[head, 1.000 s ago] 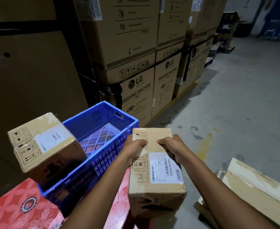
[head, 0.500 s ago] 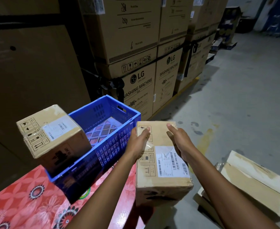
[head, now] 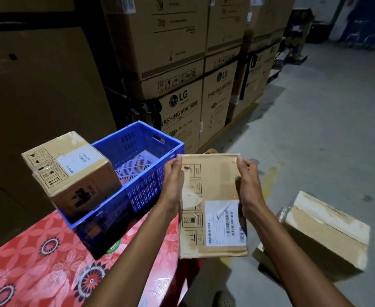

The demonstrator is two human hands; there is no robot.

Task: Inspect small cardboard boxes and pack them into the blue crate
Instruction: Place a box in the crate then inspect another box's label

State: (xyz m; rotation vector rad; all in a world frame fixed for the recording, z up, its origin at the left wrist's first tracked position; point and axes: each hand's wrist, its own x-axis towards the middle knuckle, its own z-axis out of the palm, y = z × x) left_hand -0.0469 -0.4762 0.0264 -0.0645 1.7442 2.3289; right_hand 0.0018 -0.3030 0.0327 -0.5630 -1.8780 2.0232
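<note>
The blue plastic slatted crate stands on the red flowered tablecloth. A small taped cardboard box sits tilted at the crate's near left corner, seemingly partly inside. Right of the crate, a flat labelled cardboard box is gripped between the left hand and right hand. A worn cardboard carton lies on the floor further right. Tall printed washing-machine cartons are stacked behind the crate.
</note>
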